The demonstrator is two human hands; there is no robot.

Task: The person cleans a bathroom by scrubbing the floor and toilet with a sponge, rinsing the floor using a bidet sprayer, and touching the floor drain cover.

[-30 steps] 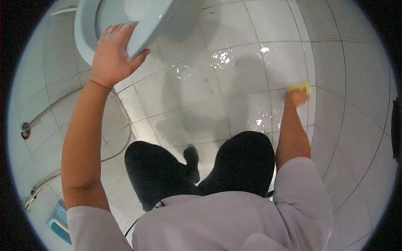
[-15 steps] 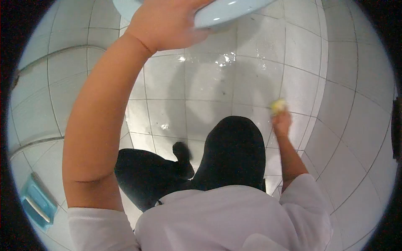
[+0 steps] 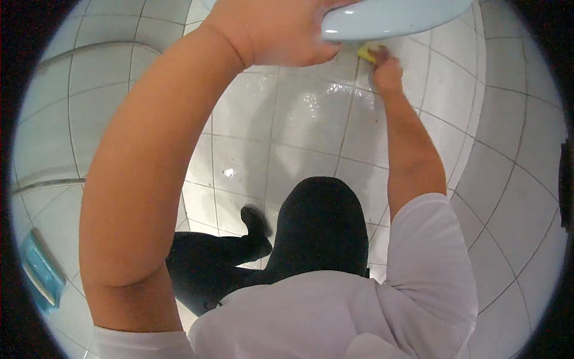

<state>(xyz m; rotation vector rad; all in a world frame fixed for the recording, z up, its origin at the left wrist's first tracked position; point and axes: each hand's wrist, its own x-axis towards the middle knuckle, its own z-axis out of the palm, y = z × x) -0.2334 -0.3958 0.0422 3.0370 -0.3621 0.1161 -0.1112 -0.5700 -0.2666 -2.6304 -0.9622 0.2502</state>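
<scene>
- The yellow cleaning piece (image 3: 365, 52) is small, bright and with uneven edge (sponge or cloth, I cannot say for certain), and the fingers cover a part of it.
- It is on the white tiled floor (image 3: 305, 146), at the far side, just near to the pale blue fixture (image 3: 397, 21).
- The right hand (image 3: 387, 70) has its fingers bent and gripping this yellow piece, with the arm stretched to the far side.
- The left hand (image 3: 281, 30) lies at the rim of the fixture, the thumb below the edge; most of its fingers are hidden, so I cannot tell if they grip or only lean.
- Wet spots are shining on the tiles between the hands and the black trousers (image 3: 323, 233).
- One second ago the yellow piece was at the foot of the right wall (image 3: 520, 131); half a second ago it was nearer and away from the wall. Now it has gone farther, close to the fixture.
</scene>
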